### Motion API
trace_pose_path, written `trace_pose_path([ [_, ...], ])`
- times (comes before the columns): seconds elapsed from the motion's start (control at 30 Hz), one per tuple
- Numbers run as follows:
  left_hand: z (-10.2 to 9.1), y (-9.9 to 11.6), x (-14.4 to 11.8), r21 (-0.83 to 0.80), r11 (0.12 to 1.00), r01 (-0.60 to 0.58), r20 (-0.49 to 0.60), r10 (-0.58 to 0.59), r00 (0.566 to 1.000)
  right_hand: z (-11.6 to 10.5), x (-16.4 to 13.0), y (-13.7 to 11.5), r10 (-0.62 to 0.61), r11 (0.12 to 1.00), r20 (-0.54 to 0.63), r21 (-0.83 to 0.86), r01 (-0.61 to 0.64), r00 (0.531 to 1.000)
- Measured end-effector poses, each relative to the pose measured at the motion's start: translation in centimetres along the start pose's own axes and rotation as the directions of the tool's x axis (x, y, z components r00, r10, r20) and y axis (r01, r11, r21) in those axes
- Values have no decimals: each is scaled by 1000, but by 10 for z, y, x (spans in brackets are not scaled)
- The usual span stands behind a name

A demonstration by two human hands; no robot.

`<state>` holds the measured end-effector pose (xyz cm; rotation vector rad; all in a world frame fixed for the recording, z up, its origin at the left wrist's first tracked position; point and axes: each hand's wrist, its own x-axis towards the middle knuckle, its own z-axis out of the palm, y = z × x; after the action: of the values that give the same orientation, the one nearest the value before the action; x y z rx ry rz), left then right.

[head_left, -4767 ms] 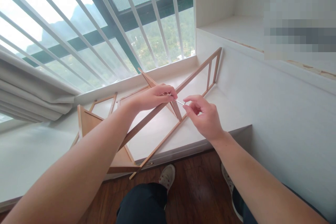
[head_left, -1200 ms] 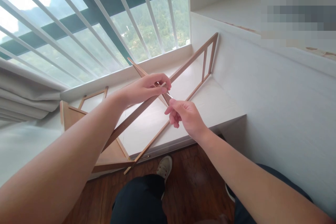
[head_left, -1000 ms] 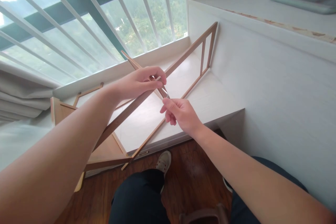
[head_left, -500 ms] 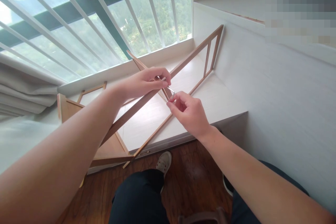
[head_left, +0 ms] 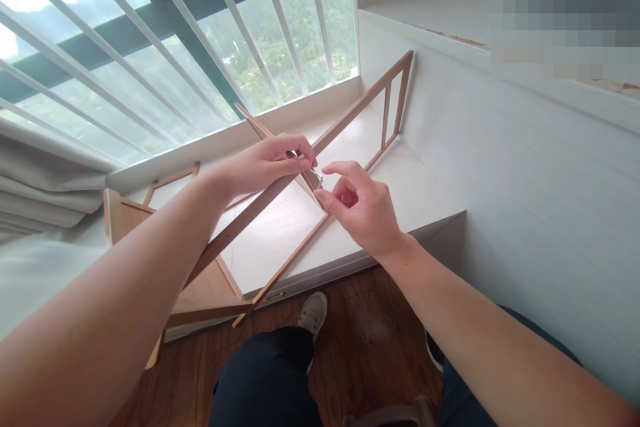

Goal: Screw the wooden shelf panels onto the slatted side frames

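Hex key (head_left: 321,180) near upper rail (head_left: 245,220), work apparently unfinished.
Left hand (head_left: 280,157) grasps this rail; right hand (head_left: 357,200) is opened beside the key. Wooden frame (head_left: 287,263), far corner already joined, lies across window ledge (head_left: 415,187), overhanging front edge.

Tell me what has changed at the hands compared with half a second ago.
The right hand has opened: its thumb and forefinger, pinched together at the end of the thin metal tool before, are now parted, the forefinger raised. Whether the thumb still touches the tool is too small to tell. The left hand stays curled over the wooden rail, and the rail shows no clear move.
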<state>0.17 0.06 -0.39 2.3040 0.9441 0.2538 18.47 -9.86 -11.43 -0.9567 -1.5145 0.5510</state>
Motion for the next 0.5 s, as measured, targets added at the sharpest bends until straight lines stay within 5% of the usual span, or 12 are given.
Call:
trace_pose_path([
  [0.5, 1, 2, -1, 0, 1000, 7, -5, -7, 1000, -1, 1, 0, -43, 999, 5, -32, 44, 999],
])
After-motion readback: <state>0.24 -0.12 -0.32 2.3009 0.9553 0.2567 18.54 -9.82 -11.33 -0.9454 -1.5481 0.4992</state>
